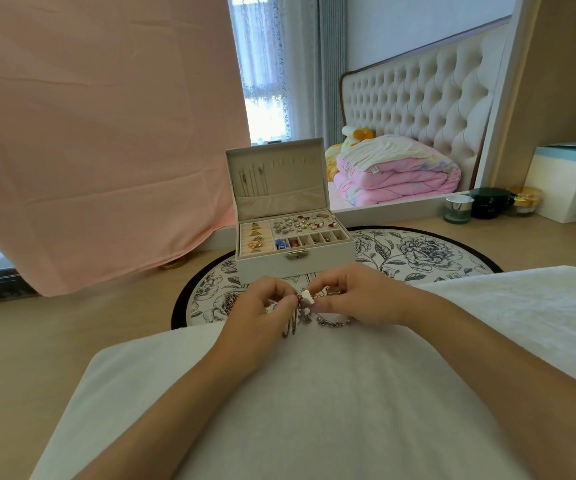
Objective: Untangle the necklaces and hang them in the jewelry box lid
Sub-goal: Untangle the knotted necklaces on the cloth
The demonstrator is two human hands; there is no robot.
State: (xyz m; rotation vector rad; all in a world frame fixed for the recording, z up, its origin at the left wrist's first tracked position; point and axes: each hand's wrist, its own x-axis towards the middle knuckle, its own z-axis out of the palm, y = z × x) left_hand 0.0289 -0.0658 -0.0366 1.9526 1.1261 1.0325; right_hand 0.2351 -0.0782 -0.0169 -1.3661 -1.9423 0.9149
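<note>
At the upper left of the frame a pink cloth (99, 133) hangs down to the desk. At lower centre the left hand (262, 306) pinches the tangled necklaces (300, 315), whose chains trail onto a white towel (314, 410). Directly above, the jewelry box (293, 263) stands open, its lid (286, 168) upright, with thin chains hung at the lid's left side. The right hand (359, 299) pinches the same tangle, close against the left. Cosmetic jars (458, 209) stand at right.

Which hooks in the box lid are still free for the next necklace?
The hooks in the middle and right of the jewelry box lid look bare; the left ones already carry thin gold chains.
</note>
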